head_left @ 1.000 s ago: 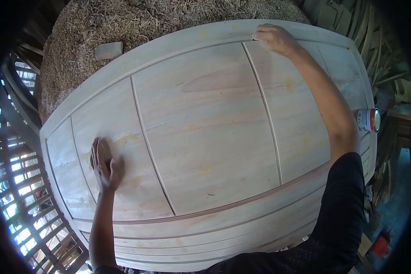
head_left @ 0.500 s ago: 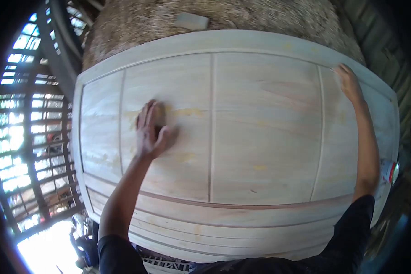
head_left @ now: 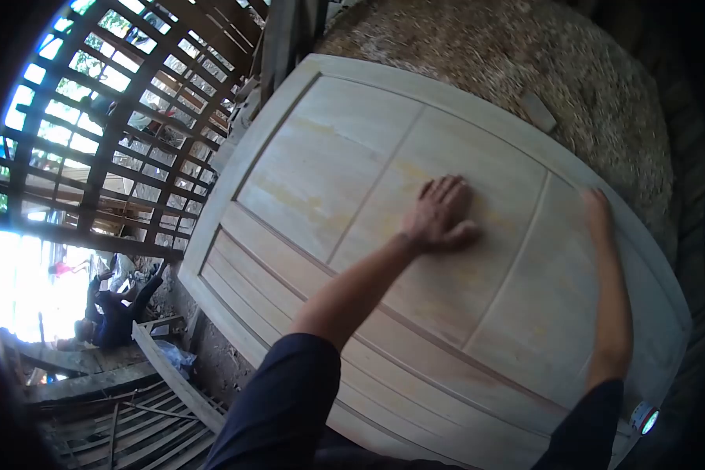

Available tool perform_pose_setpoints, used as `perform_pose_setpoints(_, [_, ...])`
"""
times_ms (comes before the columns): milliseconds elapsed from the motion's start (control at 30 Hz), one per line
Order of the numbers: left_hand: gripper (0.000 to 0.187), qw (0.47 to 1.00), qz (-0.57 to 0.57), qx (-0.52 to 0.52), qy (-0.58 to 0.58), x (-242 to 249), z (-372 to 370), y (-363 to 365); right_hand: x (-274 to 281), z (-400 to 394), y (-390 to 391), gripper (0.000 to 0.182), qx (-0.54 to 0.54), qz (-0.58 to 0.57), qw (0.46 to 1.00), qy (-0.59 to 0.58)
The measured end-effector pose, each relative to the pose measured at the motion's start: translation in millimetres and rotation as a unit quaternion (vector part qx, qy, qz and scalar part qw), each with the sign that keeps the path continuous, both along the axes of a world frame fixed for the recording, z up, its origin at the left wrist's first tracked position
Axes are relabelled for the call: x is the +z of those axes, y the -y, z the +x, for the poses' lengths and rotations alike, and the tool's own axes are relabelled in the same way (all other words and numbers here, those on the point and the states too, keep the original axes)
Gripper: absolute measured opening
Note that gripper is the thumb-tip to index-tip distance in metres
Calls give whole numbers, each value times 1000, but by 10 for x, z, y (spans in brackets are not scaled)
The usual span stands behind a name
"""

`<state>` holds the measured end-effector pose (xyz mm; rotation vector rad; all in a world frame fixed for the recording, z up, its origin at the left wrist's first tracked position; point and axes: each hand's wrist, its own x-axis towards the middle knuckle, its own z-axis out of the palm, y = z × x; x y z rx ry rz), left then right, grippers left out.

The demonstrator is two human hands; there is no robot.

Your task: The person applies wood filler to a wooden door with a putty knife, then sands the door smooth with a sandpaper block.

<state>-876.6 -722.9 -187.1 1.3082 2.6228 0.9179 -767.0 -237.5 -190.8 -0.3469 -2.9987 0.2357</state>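
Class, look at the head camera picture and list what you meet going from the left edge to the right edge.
Person crouching outside → wooden lattice wall → wooden door panel → left hand → right hand → can with a red rim.

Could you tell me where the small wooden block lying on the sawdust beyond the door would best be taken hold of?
Probably across its two long sides, coming from above. The wooden block lies flat on the sawdust heap, just past the door panel, so only its top and edges show. Both the left hand and the right hand rest on the door.
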Motion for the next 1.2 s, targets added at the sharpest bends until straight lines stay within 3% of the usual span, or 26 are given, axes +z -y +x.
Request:
perform_pose_setpoints(33, [88,1000,-12,0,9,44,7,-4,-80,449,-334,21,17,23,994,-103])
perform_pose_setpoints(67, [91,1000,-13,3,3,43,-3,-11,-126,750,-676,19,-14,16,996,-83])
perform_pose_setpoints(133, [95,1000,1,-6,24,-9,45,0,234,698,-217,18,-21,66,994,-83])
perform_pose_setpoints(233, [95,994,82,-53,50,-16,3,120,163,-346,718,18,-10,1,998,-64])
perform_pose_setpoints(267, [91,986,145,-66,51,-4,7,236,196,-809,1153,18,80,5,993,-86])
perform_pose_setpoints(300, [91,984,154,-71,51,105,-140,411,346,-1274,1739,20,103,-32,991,-82])
perform_pose_setpoints(333, [91,983,166,-83,9,245,-266,720,267,-1682,2042,21,130,29,988,-76])
perform_pose_setpoints(367, [92,979,177,-98,-27,320,-373,1089,127,-2013,2255,20,185,138,960,-158])
perform_pose_setpoints(433, [93,988,145,-52,-14,373,-1007,1912,298,-2535,2945,20,103,24,984,-144])
perform_pose_setpoints(467, [92,984,175,18,-24,373,-1416,2356,390,-2666,3152,20,67,-22,989,-131])
perform_pose_setpoints(500, [91,979,175,84,-67,183,-1836,2831,351,-2678,3105,20,55,-16,990,-128])
perform_pose_setpoints(533, [93,985,114,130,-28,216,-2274,3317,231,-2615,2986,18,68,-3,992,-110])
perform_pose_setpoints(567, [94,977,-10,203,-67,136,-2607,3769,116,-2501,2827,16,81,10,993,-91])
perform_pose_setpoints(633, [95,959,-80,256,-93,-98,-2902,4462,-22,-2089,2421,18,23,108,988,-110])
perform_pose_setpoints(767, [98,956,-102,274,24,-128,-2900,4539,118,-2262,2690,19,30,94,992,-84])
perform_pose_setpoints(900, [93,965,-116,236,18,-28,-2941,4559,-76,-3950,4147,18,139,-68,979,-136])
perform_pose_setpoints(967, [92,968,-132,215,13,-82,-2973,4579,-139,-4759,4866,16,178,-79,968,-157])
perform_pose_setpoints(1033, [89,967,-138,214,-1,-84,-2975,4576,-253,-5264,5094,14,221,-37,968,-113])
perform_pose_setpoints(1133, [89,970,-121,210,0,-95,-3017,4577,-154,-4889,4676,15,268,-30,956,-113])
perform_pose_setpoints(1200, [91,967,-121,222,17,-73,-2989,4563,61,-4340,4377,17,214,-65,971,-88])
